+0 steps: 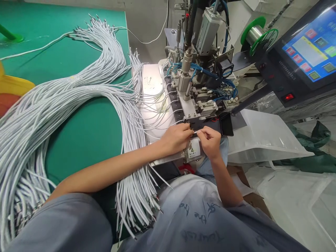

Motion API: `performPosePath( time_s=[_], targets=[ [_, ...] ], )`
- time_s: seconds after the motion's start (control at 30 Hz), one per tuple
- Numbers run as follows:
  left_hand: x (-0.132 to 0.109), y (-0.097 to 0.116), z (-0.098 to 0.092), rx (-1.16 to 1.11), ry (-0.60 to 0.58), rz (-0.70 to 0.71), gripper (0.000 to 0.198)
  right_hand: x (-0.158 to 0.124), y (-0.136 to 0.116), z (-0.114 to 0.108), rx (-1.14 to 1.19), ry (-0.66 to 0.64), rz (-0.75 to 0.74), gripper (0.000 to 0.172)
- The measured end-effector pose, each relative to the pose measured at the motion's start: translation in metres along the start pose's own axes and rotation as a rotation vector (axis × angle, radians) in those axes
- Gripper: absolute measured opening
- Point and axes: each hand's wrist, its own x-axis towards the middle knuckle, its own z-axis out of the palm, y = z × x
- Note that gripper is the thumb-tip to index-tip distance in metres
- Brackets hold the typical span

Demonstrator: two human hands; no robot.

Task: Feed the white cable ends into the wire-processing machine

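My left hand (pixel 176 138) and my right hand (pixel 209 140) meet at the near end of a bench machine (pixel 187 105). Between their fingertips shows a short stretch of white cable (pixel 195 132), pinched from both sides. The fingers of both hands are closed; the cable's tip is too small to make out. Several white cables lead from the machine's row of black slots (pixel 174 105) across a metal plate (pixel 151 120) to a large bundle of white cables (pixel 131 115). My left forearm lies across that bundle. Just below my hands sits a small block with a white label (pixel 193 149).
The bundle spreads over a green table (pixel 86 126). At the right stand a lit touchscreen (pixel 309 45), a spool of silvery wire (pixel 256 35) and a translucent plastic bin (pixel 267 136). A yellow object (pixel 17 85) shows at the left edge.
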Motion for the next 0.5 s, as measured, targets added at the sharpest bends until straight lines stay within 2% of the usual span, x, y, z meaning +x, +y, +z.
performPosePath(
  time_s=[0.07,0.13,0.27,0.33,0.5],
  targets=[
    [0.001,0.001,0.0,-0.097,-0.031,-0.065,0.022,-0.002,0.001,0.005,0.011,0.076,-0.015,0.034],
    [0.001,0.002,0.0,-0.132,-0.094,-0.068,0.022,-0.004,0.003,0.008,0.008,0.095,0.003,0.032],
    [0.005,0.0,-0.001,0.01,-0.289,-0.032,0.021,-0.001,0.02,0.004,0.022,-0.064,0.106,0.027],
    [0.007,-0.002,0.0,0.079,-0.349,-0.043,0.021,0.002,0.031,0.001,0.068,-0.129,0.186,0.023],
    [0.009,-0.007,0.002,0.106,-0.414,-0.098,0.024,0.007,0.048,0.001,0.226,-0.108,0.37,0.016]
  ],
)
